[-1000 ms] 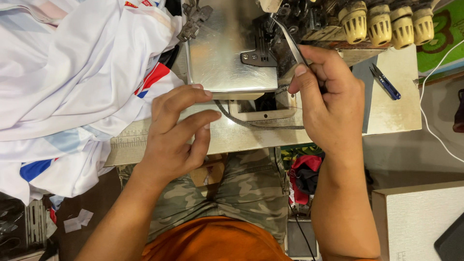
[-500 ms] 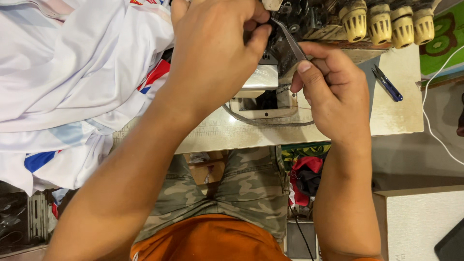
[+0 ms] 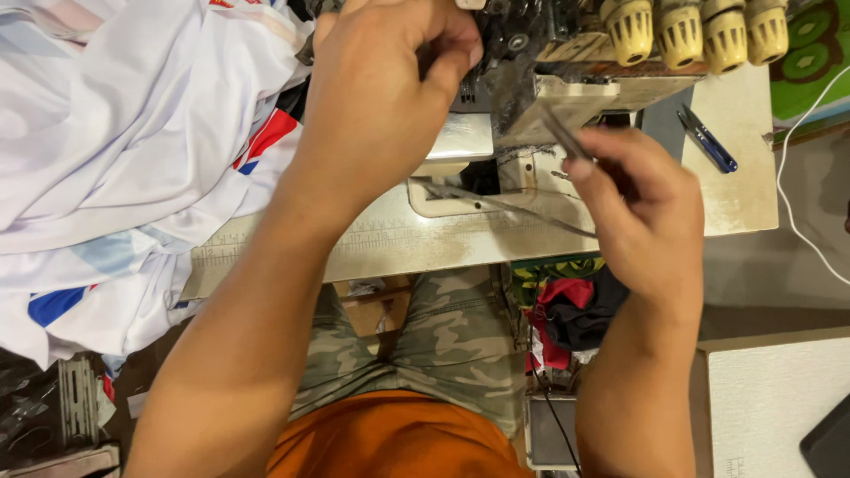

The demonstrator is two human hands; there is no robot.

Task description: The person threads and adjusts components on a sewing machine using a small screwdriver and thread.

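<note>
The right hand (image 3: pixel 633 208) pinched slim tweezers (image 3: pixel 567 142), tips aimed at the sewing machine (image 3: pixel 540 53) on the desk (image 3: pixel 390 239); the left hand (image 3: pixel 381 106) was clenched on the machine's dark parts, steadying.

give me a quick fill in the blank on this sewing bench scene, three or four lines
1. The right hand pinches thin metal ____.
2. The left hand reaches into the sewing ____.
3. White fabric is piled on the person's ____ side.
4. The tension knobs along the top are ____ in colour.

Missing words: tweezers; machine; left; yellow
</note>
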